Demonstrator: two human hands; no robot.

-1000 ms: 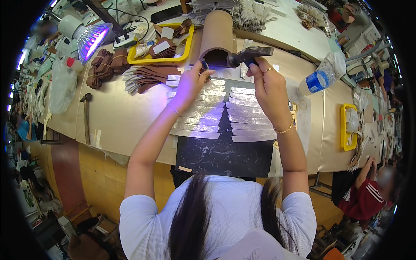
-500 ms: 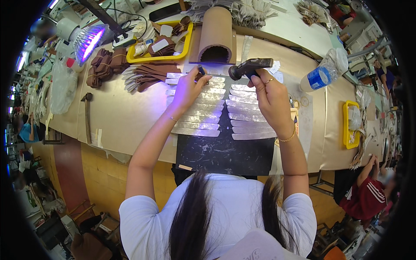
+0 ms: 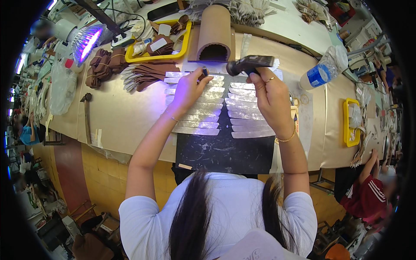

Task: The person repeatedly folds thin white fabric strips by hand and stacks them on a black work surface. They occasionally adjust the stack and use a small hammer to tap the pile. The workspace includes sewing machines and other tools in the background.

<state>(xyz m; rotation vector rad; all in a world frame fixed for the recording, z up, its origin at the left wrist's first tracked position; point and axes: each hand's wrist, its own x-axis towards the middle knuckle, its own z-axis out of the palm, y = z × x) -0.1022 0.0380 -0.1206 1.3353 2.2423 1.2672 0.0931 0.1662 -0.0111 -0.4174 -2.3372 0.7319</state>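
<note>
My left hand [image 3: 187, 93] is closed round a short dark rod like a punch [image 3: 204, 71], held upright over the top of the left column of pale silvery strips [image 3: 197, 124]. My right hand [image 3: 274, 96] grips a hammer [image 3: 248, 65], raised above the far end of the right column of strips [image 3: 250, 122]. The hammer's head points left toward the punch, with a gap between them. Both columns lie on a black mat [image 3: 225, 157]; my hands hide parts of the strips. The punch's lower tip is hidden by my fingers.
Beyond the mat stands a brown half-round tube [image 3: 215, 32]. Brown strips [image 3: 154, 74] and a yellow tray [image 3: 187, 48] lie at the far left, under a lit lamp [image 3: 88, 42]. Another hammer [image 3: 88, 117] lies left. A bottle [image 3: 315, 78] sits at right, and a co-worker's arm [image 3: 368, 167] shows beyond.
The hammer's head has shifted slightly left, toward the punch. My left hand and the punch have moved very little; the strips lie as before.
</note>
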